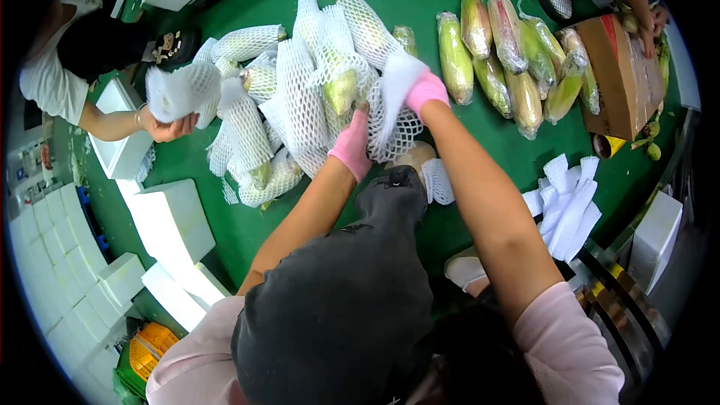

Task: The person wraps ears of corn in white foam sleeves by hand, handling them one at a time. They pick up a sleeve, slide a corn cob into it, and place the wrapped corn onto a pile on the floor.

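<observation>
My left hand (352,148), in a pink glove, is closed at the lower end of a netted corn cob, beside the middle of the pile. My right hand (425,91), also pink-gloved, grips a white foam net (396,94) that hangs down between my hands. Around and above them lies a pile of corn cobs in white foam nets (302,101), with green husk (341,91) showing at some ends. To the right, several corn cobs in clear film (523,109) rest on the green surface (495,172).
A co-worker's hand (171,126) holds a foam net at the left of the pile. Another person's hand touches a cardboard box (611,79) at the right. Flat foam nets (568,202) lie at the lower right; white foam boxes (174,217) stand left.
</observation>
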Demonstrator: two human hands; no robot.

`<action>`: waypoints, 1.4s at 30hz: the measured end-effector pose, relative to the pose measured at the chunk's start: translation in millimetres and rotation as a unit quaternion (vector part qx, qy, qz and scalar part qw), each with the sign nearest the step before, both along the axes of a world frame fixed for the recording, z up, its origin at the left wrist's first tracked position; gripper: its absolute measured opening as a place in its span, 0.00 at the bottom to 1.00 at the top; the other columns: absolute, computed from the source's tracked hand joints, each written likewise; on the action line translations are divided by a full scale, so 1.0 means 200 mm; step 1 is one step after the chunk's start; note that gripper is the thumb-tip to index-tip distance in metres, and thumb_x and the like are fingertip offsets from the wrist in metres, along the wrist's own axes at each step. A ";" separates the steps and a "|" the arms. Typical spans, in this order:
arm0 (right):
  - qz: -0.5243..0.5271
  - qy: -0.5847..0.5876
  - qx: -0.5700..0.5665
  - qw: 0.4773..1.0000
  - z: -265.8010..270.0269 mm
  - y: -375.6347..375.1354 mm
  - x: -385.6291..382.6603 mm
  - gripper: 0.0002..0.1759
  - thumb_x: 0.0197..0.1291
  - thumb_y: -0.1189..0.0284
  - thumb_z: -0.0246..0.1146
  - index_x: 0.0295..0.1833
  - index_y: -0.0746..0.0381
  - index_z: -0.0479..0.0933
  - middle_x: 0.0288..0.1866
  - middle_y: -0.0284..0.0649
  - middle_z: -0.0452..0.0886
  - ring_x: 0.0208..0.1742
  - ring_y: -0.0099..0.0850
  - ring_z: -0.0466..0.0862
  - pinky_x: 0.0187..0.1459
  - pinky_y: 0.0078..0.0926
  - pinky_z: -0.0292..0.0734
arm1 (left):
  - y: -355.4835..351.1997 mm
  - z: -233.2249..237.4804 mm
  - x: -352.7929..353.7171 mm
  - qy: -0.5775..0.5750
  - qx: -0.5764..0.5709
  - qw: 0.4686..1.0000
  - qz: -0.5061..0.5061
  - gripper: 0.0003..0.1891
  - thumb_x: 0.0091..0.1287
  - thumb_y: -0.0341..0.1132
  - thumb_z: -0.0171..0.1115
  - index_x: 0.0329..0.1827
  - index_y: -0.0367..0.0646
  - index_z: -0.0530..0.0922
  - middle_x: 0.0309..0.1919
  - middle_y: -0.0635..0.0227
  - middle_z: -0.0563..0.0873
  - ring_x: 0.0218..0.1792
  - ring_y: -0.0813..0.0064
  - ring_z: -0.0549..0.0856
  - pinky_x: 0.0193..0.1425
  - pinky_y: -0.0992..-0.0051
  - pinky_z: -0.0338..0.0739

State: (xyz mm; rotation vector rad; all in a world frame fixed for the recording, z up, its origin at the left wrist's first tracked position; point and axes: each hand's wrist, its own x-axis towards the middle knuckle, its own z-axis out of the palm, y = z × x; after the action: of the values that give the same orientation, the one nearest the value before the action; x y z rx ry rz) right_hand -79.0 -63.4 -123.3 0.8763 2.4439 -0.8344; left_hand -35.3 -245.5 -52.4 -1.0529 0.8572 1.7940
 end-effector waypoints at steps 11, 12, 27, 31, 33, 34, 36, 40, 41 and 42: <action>-0.141 0.193 -0.505 0.829 0.45 -0.02 0.85 0.24 0.61 0.74 0.61 0.63 0.66 0.71 0.57 0.41 0.80 0.58 0.31 0.78 0.63 0.27 0.69 | 0.05 0.17 0.04 0.297 0.155 0.939 -0.082 0.20 0.67 0.34 0.58 0.61 0.39 0.76 0.52 0.61 0.84 0.51 0.70 0.83 0.59 0.71 0.76; -0.055 0.266 -0.405 0.873 0.51 -0.04 0.94 0.23 0.62 0.75 0.60 0.63 0.67 0.71 0.57 0.43 0.80 0.59 0.32 0.78 0.63 0.27 0.69 | 0.06 0.11 0.08 0.169 0.205 0.959 -0.097 0.21 0.70 0.39 0.56 0.64 0.41 0.73 0.54 0.61 0.83 0.53 0.69 0.82 0.61 0.69 0.75; -0.490 0.157 -0.495 0.700 0.71 0.13 0.79 0.16 0.71 0.65 0.54 0.53 0.65 0.78 0.41 0.35 0.84 0.39 0.28 0.82 0.43 0.25 0.78 | 0.16 0.37 0.14 0.100 0.252 0.938 -0.216 0.22 0.77 0.37 0.45 0.71 0.41 0.64 0.64 0.61 0.77 0.61 0.70 0.79 0.65 0.68 0.74; -0.349 0.104 -0.558 0.746 0.60 -0.04 1.07 0.20 0.68 0.67 0.56 0.62 0.62 0.73 0.53 0.39 0.84 0.55 0.34 0.84 0.58 0.32 0.78 | -0.06 0.14 0.25 0.327 0.234 0.903 -0.148 0.23 0.76 0.35 0.48 0.71 0.38 0.63 0.63 0.59 0.77 0.61 0.68 0.79 0.65 0.65 0.74; 0.078 0.176 -0.276 0.942 0.64 -0.14 1.12 0.19 0.67 0.68 0.56 0.61 0.63 0.73 0.54 0.39 0.83 0.56 0.33 0.83 0.58 0.30 0.77 | -0.15 0.12 0.35 0.560 0.002 0.779 -0.280 0.24 0.74 0.29 0.49 0.72 0.34 0.61 0.63 0.56 0.77 0.62 0.70 0.78 0.65 0.67 0.74; -0.034 0.145 -0.349 0.925 0.66 -0.18 1.09 0.19 0.65 0.71 0.57 0.60 0.64 0.73 0.53 0.39 0.83 0.54 0.32 0.82 0.56 0.29 0.77 | -0.21 0.07 0.40 0.436 0.065 0.870 -0.223 0.25 0.73 0.29 0.51 0.72 0.34 0.61 0.63 0.57 0.76 0.62 0.70 0.78 0.65 0.67 0.73; -0.330 0.095 -0.493 0.800 0.60 -0.22 1.01 0.19 0.62 0.74 0.60 0.58 0.66 0.74 0.49 0.39 0.82 0.50 0.30 0.81 0.53 0.27 0.77 | -0.30 0.06 0.48 0.257 0.121 0.947 -0.154 0.27 0.71 0.31 0.54 0.72 0.35 0.62 0.64 0.57 0.76 0.62 0.69 0.77 0.66 0.66 0.73; -0.240 0.148 -0.445 0.850 0.55 -0.22 1.00 0.19 0.61 0.74 0.62 0.56 0.68 0.74 0.48 0.40 0.80 0.50 0.29 0.79 0.54 0.26 0.74 | -0.30 0.38 0.54 0.337 0.005 0.923 -0.187 0.34 0.66 0.44 0.60 0.72 0.37 0.62 0.66 0.59 0.74 0.63 0.66 0.77 0.68 0.65 0.71; -0.152 0.145 -0.431 0.878 0.62 -0.20 0.98 0.19 0.61 0.73 0.62 0.56 0.68 0.74 0.48 0.40 0.79 0.50 0.30 0.79 0.54 0.26 0.73 | -0.27 0.42 0.53 0.329 0.047 0.934 -0.129 0.37 0.65 0.49 0.62 0.73 0.38 0.62 0.66 0.59 0.74 0.63 0.65 0.77 0.68 0.64 0.70; -0.066 0.171 -0.338 0.923 0.72 -0.17 0.94 0.18 0.59 0.73 0.65 0.55 0.66 0.75 0.48 0.42 0.78 0.50 0.35 0.79 0.54 0.29 0.74 | -0.28 0.40 0.51 0.330 0.070 0.936 -0.103 0.39 0.63 0.51 0.62 0.73 0.39 0.62 0.67 0.59 0.73 0.63 0.65 0.76 0.69 0.64 0.70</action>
State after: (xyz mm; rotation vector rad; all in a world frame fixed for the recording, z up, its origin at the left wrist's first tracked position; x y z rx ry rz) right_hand 109.2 -96.4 21.5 0.6610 2.1035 -1.8632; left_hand 65.9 -301.3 27.5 -0.2353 1.1602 2.0099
